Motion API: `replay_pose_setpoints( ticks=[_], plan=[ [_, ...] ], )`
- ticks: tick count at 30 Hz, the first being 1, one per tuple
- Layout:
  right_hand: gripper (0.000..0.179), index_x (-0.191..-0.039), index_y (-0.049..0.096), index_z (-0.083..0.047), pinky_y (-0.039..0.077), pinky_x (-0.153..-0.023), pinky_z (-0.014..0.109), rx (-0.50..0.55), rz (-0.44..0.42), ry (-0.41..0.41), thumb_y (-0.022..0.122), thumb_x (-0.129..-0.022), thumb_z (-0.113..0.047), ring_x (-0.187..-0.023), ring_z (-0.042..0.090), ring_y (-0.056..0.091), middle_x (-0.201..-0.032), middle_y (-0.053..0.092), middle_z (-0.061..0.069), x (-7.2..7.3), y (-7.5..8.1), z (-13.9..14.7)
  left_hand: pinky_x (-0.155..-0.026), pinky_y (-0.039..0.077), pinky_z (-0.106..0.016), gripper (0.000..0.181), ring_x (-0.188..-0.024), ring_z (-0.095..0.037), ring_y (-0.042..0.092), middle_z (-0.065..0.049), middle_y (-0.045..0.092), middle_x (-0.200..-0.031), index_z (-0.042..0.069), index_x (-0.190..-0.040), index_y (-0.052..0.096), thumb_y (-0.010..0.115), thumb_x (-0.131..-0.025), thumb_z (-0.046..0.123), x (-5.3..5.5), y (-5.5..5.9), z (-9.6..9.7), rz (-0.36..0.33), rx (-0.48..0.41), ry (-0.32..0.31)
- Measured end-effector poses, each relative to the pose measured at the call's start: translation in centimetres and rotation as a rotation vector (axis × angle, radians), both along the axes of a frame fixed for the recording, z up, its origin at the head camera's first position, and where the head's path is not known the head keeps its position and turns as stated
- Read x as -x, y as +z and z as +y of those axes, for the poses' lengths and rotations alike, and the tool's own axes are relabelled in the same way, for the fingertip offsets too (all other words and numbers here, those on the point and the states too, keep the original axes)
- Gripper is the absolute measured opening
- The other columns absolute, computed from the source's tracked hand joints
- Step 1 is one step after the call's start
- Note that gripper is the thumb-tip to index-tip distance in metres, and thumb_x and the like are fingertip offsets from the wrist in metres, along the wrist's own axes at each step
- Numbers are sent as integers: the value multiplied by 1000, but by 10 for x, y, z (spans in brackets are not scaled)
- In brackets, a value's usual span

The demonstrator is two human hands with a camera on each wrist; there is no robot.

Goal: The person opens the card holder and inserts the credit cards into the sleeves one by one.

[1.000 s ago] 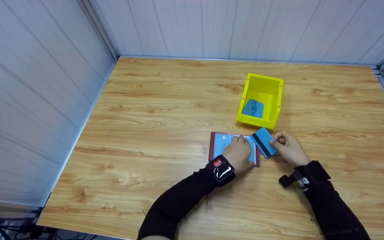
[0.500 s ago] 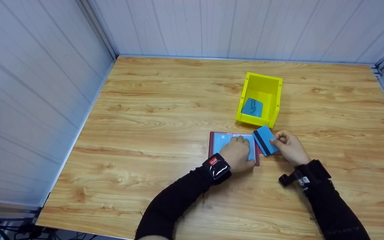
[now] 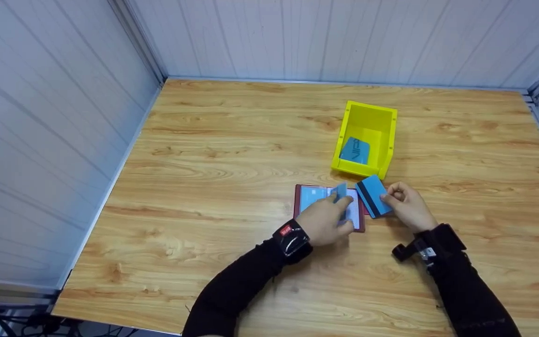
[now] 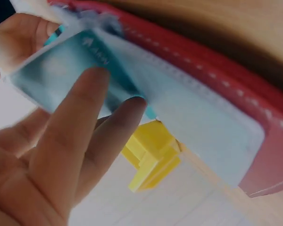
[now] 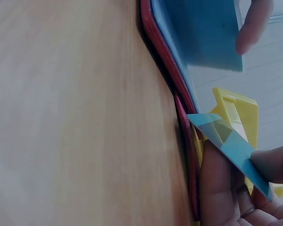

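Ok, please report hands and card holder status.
Left hand touches raised sleeve page. Right hand pinches blue magnetic-stripe card. Red card holder lies open. Left hand partly covers it.

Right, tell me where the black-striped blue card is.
In the head view, the black-striped blue card is pinched in the right hand, at the right edge of the open red card holder and on the near side of the yellow bin.

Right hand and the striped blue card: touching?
Touching. The right wrist view shows it: the right hand holds the striped blue card, with the thumb laid on its face.
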State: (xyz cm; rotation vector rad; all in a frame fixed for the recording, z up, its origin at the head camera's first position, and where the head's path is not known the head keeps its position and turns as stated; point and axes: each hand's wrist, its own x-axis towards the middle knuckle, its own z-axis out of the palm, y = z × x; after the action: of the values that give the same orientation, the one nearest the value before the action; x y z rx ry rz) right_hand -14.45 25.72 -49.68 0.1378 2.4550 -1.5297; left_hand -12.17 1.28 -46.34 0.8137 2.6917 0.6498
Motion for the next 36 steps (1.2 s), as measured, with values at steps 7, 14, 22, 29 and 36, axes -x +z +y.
replay_pose_setpoints(
  ticks=[7, 14, 22, 29, 36],
  plan=[
    [16, -100, 49, -5, 41, -62, 18, -13, 25, -9, 59, -97, -17, -71, 3, 50, -78, 56, -10, -1, 3, -3, -68, 49, -24, 29, -74, -12, 56, -4, 65, -87, 5, -119, 60, 58, -96, 24, 13, 7, -23, -79, -226, 191],
    [18, -102, 51, -1, 37, -56, 18, 36, 15, -10, 59, -97, -16, -67, 3, 44, -75, 50, -11, 0, 7, -12, -74, 50, -26, 19, -84, -16, 59, -8, 66, -99, 3, -108, 61, 55, -90, 2, 26, -1, -49, -153, -376, 302],
    [29, -117, 53, 7, 50, -68, 18, 81, -22, 65, 58, -97, -13, -76, 3, 56, -85, 60, -5, 2, 10, -30, -56, 32, -22, 49, -58, -10, 37, 5, 40, -72, 2, -134, 48, 52, -86, -3, 33, -9, -62, -267, -408, 305],
    [31, -119, 53, 6, 47, -62, 18, 6, -52, 139, 59, -96, -13, -71, 5, 54, -81, 57, -3, 4, 12, -47, -69, 37, -23, 59, -69, -12, 42, 5, 42, -78, -3, -143, 43, 53, -85, -1, 38, -13, -62, -255, -330, 302],
    [26, -111, 57, 3, 41, -55, 19, -94, -36, 176, 61, -92, -14, -65, 8, 50, -76, 56, -1, 8, 12, -60, -67, 37, -24, 56, -67, -13, 42, 5, 41, -77, 0, -142, 44, 52, -87, -1, 38, -14, -63, -249, -320, 314]
  ],
)
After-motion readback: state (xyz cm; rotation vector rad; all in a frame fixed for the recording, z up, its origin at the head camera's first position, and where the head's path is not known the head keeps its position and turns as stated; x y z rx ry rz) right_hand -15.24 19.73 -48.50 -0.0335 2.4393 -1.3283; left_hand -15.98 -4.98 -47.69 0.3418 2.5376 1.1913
